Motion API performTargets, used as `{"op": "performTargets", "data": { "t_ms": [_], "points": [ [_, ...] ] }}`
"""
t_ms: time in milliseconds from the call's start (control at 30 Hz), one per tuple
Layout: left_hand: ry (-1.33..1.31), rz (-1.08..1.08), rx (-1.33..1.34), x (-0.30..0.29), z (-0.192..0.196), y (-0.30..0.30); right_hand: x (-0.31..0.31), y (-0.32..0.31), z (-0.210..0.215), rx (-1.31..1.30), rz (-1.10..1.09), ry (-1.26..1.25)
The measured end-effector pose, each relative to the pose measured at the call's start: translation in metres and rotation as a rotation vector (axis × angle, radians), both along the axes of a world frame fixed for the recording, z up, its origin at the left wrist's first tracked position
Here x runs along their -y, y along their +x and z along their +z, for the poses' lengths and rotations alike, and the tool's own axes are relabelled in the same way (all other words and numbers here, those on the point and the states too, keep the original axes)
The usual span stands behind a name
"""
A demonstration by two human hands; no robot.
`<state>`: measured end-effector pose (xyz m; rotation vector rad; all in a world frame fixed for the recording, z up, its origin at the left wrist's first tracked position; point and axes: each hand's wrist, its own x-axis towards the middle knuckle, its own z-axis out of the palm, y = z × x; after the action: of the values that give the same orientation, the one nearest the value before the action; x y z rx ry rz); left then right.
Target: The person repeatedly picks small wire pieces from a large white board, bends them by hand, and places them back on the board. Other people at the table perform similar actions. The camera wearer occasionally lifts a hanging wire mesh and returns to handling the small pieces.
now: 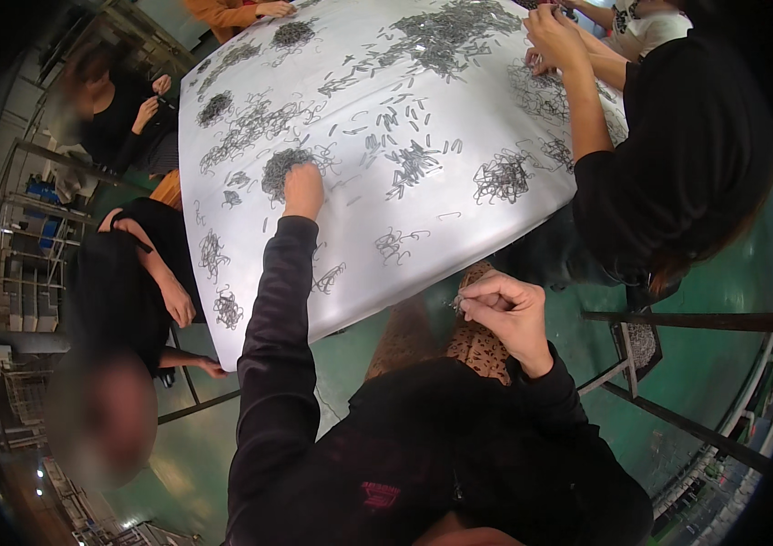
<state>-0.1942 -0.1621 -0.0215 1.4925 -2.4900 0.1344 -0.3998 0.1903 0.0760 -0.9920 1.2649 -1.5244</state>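
My left hand point(304, 191) reaches over the white-covered table point(350, 296), its fingers curled down at the edge of a dense pile of small grey metal pieces point(279, 173). What its fingertips hold, if anything, is hidden. Above my lap, my right hand point(506, 314) pinches a small shiny metal piece point(457, 302) between thumb and fingers; its exact shape is too small to tell. Loose bent wire hooks point(395, 244) lie on the near part of the table, and short grey metal strips point(415, 164) are scattered farther right.
A large heap of metal strips point(450, 36) covers the far side. More wire hooks lie in heaps at right point(502, 177) and left point(228, 309). Co-workers in black sit close on both sides; others are at the far edge. A metal frame point(677, 320) stands at right.
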Motion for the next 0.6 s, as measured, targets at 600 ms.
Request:
{"op": "performTargets", "data": {
  "t_ms": [600],
  "points": [
    [0.819, -0.452, -1.079, -0.263, 0.071, -0.075, 0.002, -0.001, -0.044, 0.173, -0.259, 0.065]
  ]
}}
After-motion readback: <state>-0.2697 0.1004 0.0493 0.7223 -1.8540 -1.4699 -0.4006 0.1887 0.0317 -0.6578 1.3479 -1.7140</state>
